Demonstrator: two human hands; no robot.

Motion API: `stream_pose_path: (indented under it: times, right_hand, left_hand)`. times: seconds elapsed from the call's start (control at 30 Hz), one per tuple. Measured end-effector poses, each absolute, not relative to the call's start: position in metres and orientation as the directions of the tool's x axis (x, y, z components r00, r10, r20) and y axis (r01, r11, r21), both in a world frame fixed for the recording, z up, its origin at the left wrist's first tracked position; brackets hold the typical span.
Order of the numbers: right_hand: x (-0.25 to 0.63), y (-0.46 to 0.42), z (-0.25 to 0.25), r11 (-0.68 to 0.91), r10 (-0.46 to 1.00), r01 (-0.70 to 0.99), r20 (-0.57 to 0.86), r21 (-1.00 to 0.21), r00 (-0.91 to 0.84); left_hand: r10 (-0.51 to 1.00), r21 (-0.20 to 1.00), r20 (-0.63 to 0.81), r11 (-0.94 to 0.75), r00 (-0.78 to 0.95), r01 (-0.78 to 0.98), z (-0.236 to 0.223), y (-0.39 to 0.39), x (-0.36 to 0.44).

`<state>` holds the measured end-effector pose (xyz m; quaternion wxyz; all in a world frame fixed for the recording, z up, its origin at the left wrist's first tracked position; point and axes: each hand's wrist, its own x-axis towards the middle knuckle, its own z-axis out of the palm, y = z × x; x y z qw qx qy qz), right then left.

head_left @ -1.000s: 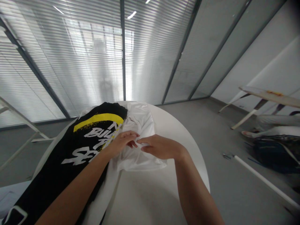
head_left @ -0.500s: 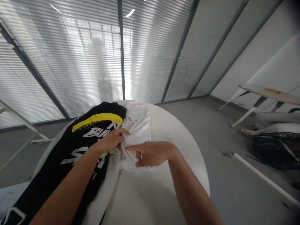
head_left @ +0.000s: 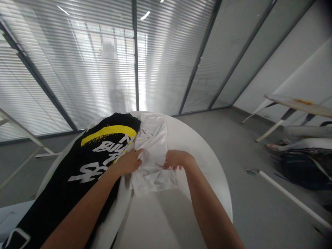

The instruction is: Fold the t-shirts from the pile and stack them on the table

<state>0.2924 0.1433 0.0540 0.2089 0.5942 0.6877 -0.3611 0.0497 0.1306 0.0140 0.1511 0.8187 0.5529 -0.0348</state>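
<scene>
A black garment (head_left: 63, 193) with a yellow band and white lettering lies along the left of a round white table (head_left: 204, 148). Wrinkled white fabric (head_left: 153, 138) spreads out from its right side; whether the two are one piece I cannot tell. My left hand (head_left: 131, 161) is closed on the white fabric where it meets the black print, fingers bent toward the right. At the fabric's right edge, my right hand (head_left: 176, 159) pinches it with curled fingers. Folds run across the cloth between both hands.
Behind the table stands a glass partition with blinds (head_left: 103, 79). To the right are another table (head_left: 290, 102), a person's legs (head_left: 306, 138), a dark bag (head_left: 303, 169) and a white pole (head_left: 290, 197). A white frame (head_left: 28, 135) stands at left.
My right hand has moved right, from beside my left hand to the fabric's outer edge, its pointing finger now curled in. My left hand has shifted slightly down. The white fabric reaches farther right.
</scene>
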Motion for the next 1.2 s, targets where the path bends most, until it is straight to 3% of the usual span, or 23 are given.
stream_pose_path:
  times: [0.2,0.4,0.47,0.6,0.7,0.77,0.87,0.97,1.07,1.2]
  right_hand:
    - [0.302,0.141,0.061,-0.005,0.614,0.974,-0.769,-0.228,-0.177]
    - [0.329,0.138,0.072,-0.074,0.665,0.930,-0.713,-0.360,-0.223]
    - [0.334,0.137,0.075,-0.105,0.686,0.917,-0.696,-0.385,-0.213]
    - [0.331,0.135,0.081,-0.077,0.745,0.923,-0.637,-0.377,-0.198]
    - [0.321,0.134,0.081,-0.002,0.763,0.938,-0.607,-0.347,-0.222]
    - [0.312,0.134,0.080,0.059,0.767,0.949,-0.595,-0.309,-0.242]
    - [0.301,0.135,0.077,0.173,0.760,0.951,-0.580,-0.256,-0.294]
    - [0.299,0.138,0.073,0.233,0.749,0.941,-0.571,-0.246,-0.335]
    - [0.303,0.143,0.063,0.170,0.728,0.952,-0.619,-0.254,-0.295]
    - [0.307,0.148,0.049,0.082,0.666,0.966,-0.708,-0.245,-0.236]
  left_hand:
    - [0.876,0.211,-0.191,-0.405,0.444,0.890,0.005,0.133,0.045]
    - [0.875,0.389,0.052,-0.462,0.481,0.797,-0.002,0.145,0.041]
    - [0.898,0.416,0.060,-0.419,0.436,0.807,0.002,0.145,0.039]
    - [0.903,0.389,-0.149,-0.321,0.403,0.864,0.023,0.130,0.039]
    - [0.809,0.359,-0.380,-0.318,0.449,0.877,0.041,0.115,0.043]
    - [0.766,0.311,-0.448,-0.349,0.460,0.884,0.048,0.109,0.047]
    - [0.746,0.291,-0.457,-0.389,0.485,0.874,0.049,0.105,0.049]
    - [0.700,0.416,-0.435,-0.401,0.566,0.816,0.046,0.107,0.047]
    - [0.687,0.472,-0.417,-0.396,0.595,0.788,0.047,0.108,0.043]
    - [0.708,0.427,-0.458,-0.356,0.538,0.832,0.060,0.107,0.036]
